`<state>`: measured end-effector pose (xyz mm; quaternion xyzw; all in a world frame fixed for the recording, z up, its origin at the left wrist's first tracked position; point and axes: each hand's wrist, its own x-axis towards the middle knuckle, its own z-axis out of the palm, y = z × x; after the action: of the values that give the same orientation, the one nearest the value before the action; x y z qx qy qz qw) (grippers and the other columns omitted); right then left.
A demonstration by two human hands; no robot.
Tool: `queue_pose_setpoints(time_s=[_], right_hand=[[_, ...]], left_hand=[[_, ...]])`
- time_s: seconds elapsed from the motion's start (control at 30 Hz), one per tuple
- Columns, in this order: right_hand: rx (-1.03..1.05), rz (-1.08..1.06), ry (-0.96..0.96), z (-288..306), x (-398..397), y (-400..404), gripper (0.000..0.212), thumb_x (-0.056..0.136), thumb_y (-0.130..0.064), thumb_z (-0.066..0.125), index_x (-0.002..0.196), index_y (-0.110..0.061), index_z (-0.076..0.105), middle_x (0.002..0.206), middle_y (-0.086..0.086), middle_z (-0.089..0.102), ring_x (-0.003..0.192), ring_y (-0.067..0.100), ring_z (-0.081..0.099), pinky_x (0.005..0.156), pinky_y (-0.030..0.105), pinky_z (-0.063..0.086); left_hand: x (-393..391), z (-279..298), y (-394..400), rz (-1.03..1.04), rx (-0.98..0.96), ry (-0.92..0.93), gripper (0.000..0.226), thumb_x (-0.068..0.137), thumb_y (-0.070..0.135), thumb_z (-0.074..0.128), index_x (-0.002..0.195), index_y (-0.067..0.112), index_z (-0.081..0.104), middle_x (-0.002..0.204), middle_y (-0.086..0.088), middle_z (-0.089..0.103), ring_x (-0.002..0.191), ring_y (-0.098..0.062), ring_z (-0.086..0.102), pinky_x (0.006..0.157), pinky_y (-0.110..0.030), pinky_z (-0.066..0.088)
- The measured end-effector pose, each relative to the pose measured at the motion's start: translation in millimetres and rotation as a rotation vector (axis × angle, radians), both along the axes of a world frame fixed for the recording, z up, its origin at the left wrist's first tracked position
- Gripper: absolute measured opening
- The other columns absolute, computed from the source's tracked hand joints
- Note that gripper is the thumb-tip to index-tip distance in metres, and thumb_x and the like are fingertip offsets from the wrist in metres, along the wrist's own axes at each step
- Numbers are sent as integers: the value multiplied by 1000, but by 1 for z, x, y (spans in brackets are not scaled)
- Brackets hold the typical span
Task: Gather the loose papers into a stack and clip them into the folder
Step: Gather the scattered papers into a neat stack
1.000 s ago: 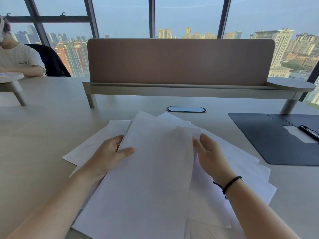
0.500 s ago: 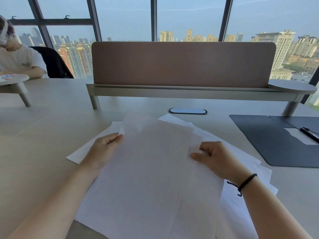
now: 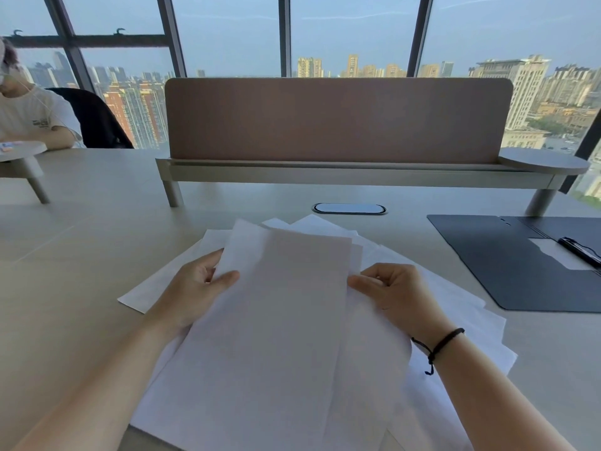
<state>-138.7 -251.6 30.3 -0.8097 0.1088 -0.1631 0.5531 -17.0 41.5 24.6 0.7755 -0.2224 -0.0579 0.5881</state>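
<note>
On a pale desk [image 3: 81, 255] before high-rise windows [image 3: 227, 37], the left hand [image 3: 192, 288] and right hand [image 3: 393, 294] pinch opposite edges of white papers [image 3: 283, 320]; the dark open folder [image 3: 507, 265] lies to the right, behind a brown divider screen [image 3: 338, 118].

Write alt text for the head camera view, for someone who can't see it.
Both hands, left hand and right hand, grip loose white papers over a desk. An open dark folder lies to the right.

Brown divider [image 3: 338, 120] (desk-mounted), seated person [image 3: 31, 117] far left.
</note>
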Motion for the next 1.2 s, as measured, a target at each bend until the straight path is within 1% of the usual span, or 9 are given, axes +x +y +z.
queue_pose_setpoints(time_s=[0.1, 0.3, 0.5, 0.57, 0.67, 0.83, 0.97, 1.1, 1.2], right_hand=[[10, 12, 12, 2, -1, -1, 25, 81, -29, 81, 59, -21, 73, 56, 2, 56, 49, 16, 42, 47, 22, 34], [-20, 21, -12, 2, -3, 1, 40, 78, -22, 84, 55, -6, 55, 57, 4, 37, 49, 16, 29, 42, 21, 24], [-14, 23, -66, 7, -5, 3, 46, 75, -21, 86, 51, -16, 47, 52, -6, 30, 43, 8, 23, 41, 19, 21], [-36, 40, -53, 6, -5, 4, 47, 74, -23, 87, 50, -18, 47, 54, -4, 30, 46, 11, 24, 43, 20, 22], [-85, 76, -5, 3, -4, 6, 48, 73, -28, 87, 48, -20, 48, 55, -2, 36, 50, 15, 31, 47, 24, 25], [-64, 81, 24, 3, -4, 6, 38, 79, -33, 83, 54, -12, 62, 53, 0, 44, 47, 14, 33, 44, 22, 28], [-29, 74, 22, 5, -5, 1, 30, 85, -32, 77, 69, -8, 71, 63, 22, 58, 56, 17, 46, 55, 28, 36], [34, -33, -37, 9, -5, -4, 28, 90, -29, 72, 67, -14, 73, 60, 3, 60, 54, 17, 45, 51, 24, 36], [238, -166, -121, 13, -4, -7, 23, 93, -24, 69, 73, -16, 76, 63, 0, 69, 54, 18, 56, 58, 28, 46]], left_hand=[[-1, 1, 4, -3, 13, -25, 30, 92, 13, 69, 115, 34, 70, 105, 10, 78, 93, -10, 75, 72, -19, 55], [4, 0, 6, 38, -50, 74, 16, 87, 15, 74, 102, 19, 75, 96, -4, 80, 89, -28, 76, 69, -30, 57], [-1, 2, 4, -69, -218, 174, 46, 82, 11, 78, 125, 21, 66, 117, -12, 75, 104, -32, 73, 90, -46, 56], [0, 2, 4, -37, -230, 215, 42, 76, 26, 84, 116, 19, 73, 114, -15, 75, 101, -36, 73, 89, -49, 56], [0, 3, 5, 54, -273, 215, 60, 53, 56, 89, 99, 18, 81, 102, -12, 79, 90, -29, 76, 78, -39, 60], [4, 5, 6, 185, -364, 214, 21, 87, 31, 70, 91, 14, 82, 97, -13, 79, 85, -30, 73, 83, -41, 57], [11, 5, 10, 303, -427, 261, 18, 94, 23, 65, 93, 10, 78, 94, -12, 78, 76, -25, 75, 71, -34, 60], [22, 3, 20, 423, -545, 349, 24, 93, 23, 67, 111, 7, 73, 107, -14, 75, 88, -28, 73, 77, -35, 59], [32, -3, 29, 454, -676, 475, 35, 94, 24, 66, 125, 8, 68, 121, -15, 72, 106, -32, 71, 84, -42, 57]])
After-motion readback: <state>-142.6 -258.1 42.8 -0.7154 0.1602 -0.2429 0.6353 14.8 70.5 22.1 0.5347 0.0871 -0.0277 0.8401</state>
